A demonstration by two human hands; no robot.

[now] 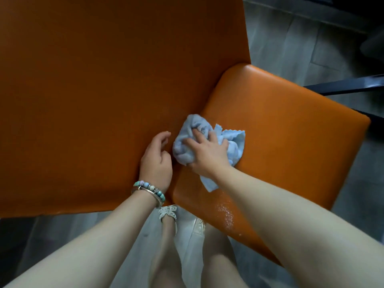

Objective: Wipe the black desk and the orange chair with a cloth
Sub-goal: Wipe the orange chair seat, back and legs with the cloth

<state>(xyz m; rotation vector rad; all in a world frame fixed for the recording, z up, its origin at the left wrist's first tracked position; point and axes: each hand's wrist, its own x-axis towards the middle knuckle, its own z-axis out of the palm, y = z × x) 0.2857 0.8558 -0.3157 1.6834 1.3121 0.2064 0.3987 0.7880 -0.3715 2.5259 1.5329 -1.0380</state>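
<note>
Right hand point(207, 151) palm down on my light blue cloth point(187, 140), fingers curled into the bunched fabric, gripping it and pressing it onto the orange chair point(291, 129) seat, right at the crease where seat meets backrest. Cloth crumpled, one zigzag edge sticking out past my fingers to the right, one corner trailing back under my wrist. Left hand point(156, 159) just beside the cloth, resting against the backrest, fingers loosely curled, holding nothing. Beaded bracelet point(150, 188) plus a metal bangle on that wrist. Wet speckled patch on the seat's near edge, below my right forearm. Grey tiled floor point(291, 38) around the chair, dark bar at far right. My legs and a white sandal point(168, 212) below.
</note>
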